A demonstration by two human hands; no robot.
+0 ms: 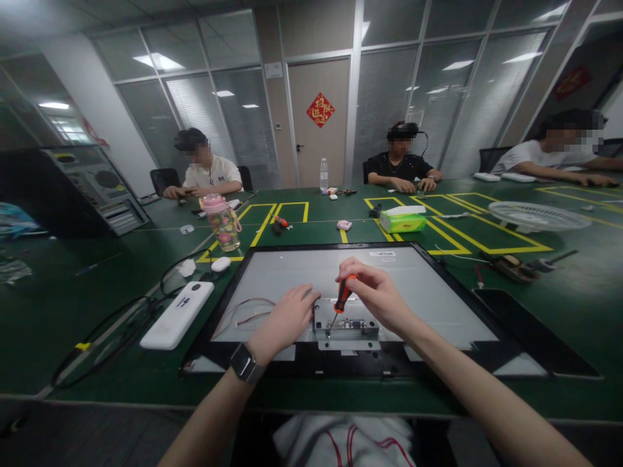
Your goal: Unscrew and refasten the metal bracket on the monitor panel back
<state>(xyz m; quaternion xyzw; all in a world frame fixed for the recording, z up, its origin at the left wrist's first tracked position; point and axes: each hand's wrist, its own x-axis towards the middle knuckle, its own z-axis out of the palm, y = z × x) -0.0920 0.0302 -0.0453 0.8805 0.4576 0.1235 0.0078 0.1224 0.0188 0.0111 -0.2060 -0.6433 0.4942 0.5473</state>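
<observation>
My right hand [372, 292] is closed around the red and black handle of a screwdriver [343, 296]. The screwdriver leans, and its tip meets the front edge of a small metal bracket [353, 327] with ports along it. That bracket sits near the front edge of a flat display panel [413, 272], which lies with its grey back upward inside a black frame. My left hand [288, 318], with a watch on the wrist, lies on the panel with fingers stretched out, its fingertips against the bracket's left side. Thin wires [256, 316] run over the panel to its left.
A white power bank [178, 316], black cables [104, 350] and a pink-lidded bottle [221, 224] are left of the panel. A dark slab [533, 331] lies at right, below a tool [516, 267]. Beyond are a green box [403, 222], a white round grille [538, 214] and several seated people.
</observation>
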